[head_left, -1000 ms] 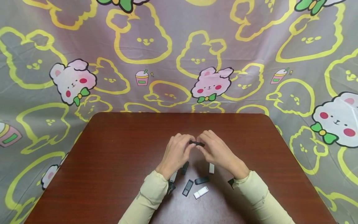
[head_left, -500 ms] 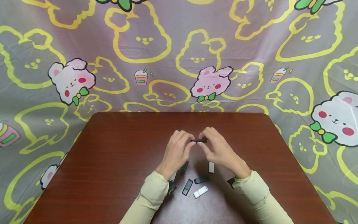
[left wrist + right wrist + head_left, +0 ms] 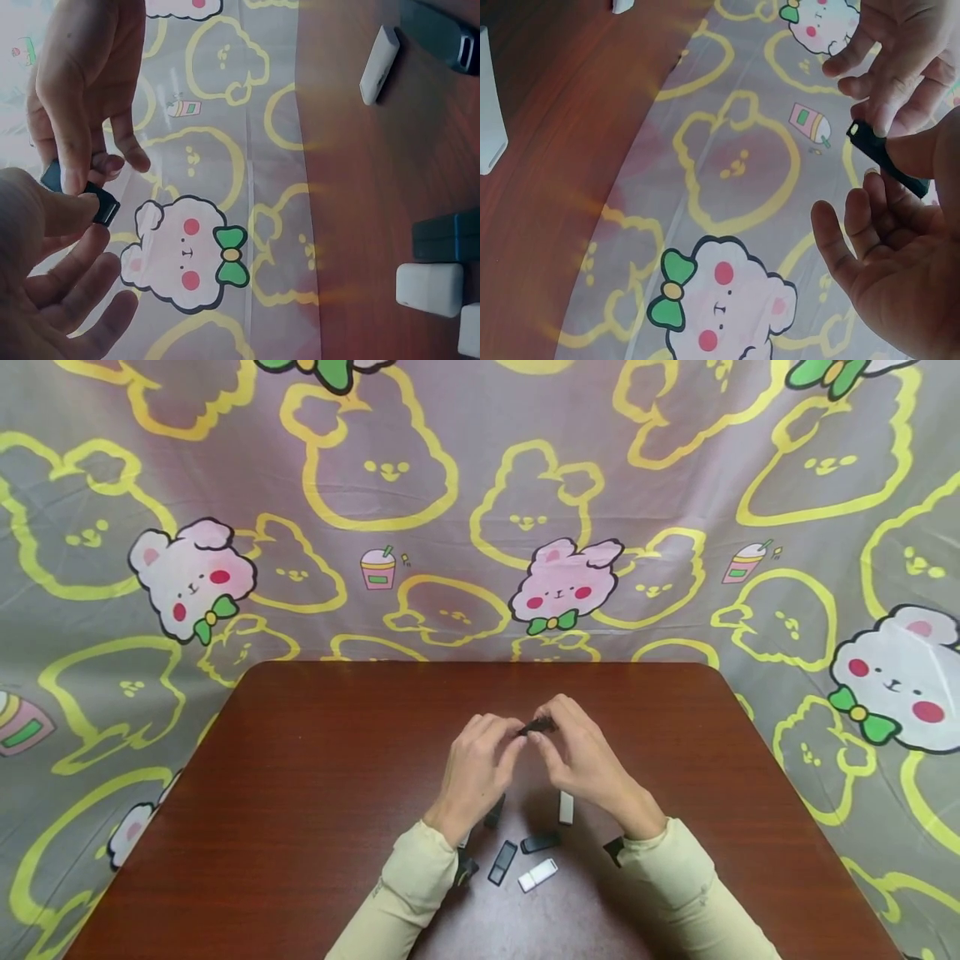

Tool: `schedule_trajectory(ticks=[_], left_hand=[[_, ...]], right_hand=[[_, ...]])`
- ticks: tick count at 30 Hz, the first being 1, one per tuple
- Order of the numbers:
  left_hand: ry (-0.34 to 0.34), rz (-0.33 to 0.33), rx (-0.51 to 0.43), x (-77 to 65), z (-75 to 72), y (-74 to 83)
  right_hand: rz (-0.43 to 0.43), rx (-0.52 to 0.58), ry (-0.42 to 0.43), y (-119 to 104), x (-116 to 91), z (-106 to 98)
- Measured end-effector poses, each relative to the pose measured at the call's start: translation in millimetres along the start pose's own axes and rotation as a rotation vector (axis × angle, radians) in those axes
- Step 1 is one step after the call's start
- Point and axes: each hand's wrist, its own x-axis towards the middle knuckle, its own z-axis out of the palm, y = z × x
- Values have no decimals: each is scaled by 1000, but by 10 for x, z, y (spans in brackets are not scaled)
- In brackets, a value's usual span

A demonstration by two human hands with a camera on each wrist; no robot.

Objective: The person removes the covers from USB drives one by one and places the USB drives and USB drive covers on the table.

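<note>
A small black USB flash drive (image 3: 537, 726) is held up over the far middle of the table, between both hands. My left hand (image 3: 474, 770) pinches its left end between thumb and fingers. On the other end, my right hand (image 3: 591, 770) grips it the same way. The right wrist view shows a loop slot at one end of the drive (image 3: 877, 156), with thumbs and fingertips covering much of its body. In the left wrist view the drive (image 3: 107, 211) slants between the two thumbs, and the left hand's other fingers are spread loosely below it.
Below the hands, on the brown table (image 3: 337, 793), lie a white USB drive (image 3: 537, 875), a dark grey one (image 3: 502, 862), a black one (image 3: 540, 842) and a pale one (image 3: 566, 808). Other dark pieces are partly covered by the sleeves. A patterned curtain (image 3: 420, 552) hangs behind.
The right hand has risen slightly. The flash drive has tilted, its right end now higher, and the fingertips have drawn closer together on it. The drives on the table have not moved.
</note>
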Motion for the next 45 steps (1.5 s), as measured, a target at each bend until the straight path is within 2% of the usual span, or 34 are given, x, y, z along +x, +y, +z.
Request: schedule_trajectory(ticks=[4, 12, 18, 26, 37, 41, 45], left_hand=[[-14, -24, -43, -24, 17, 26], [-70, -88, -213, -47, 52, 30], [-117, -129, -232, -35, 34, 24], [-106, -79, -171, -8, 37, -18], [-126, -103, -95, -3, 12, -65], [-108, -46, -33, -4, 8, -68], [-50, 31, 39, 2, 11, -54]], right_hand=[[-8, -4, 12, -4, 10, 23], [-35, -42, 28, 8, 18, 65], [-44, -63, 18, 15, 19, 79], [-76, -116, -19, -12, 2, 102], [-34, -90, -70, -38, -1, 39], [-37, -67, -74, -39, -3, 2], [-45, -35, -75, -30, -8, -28]])
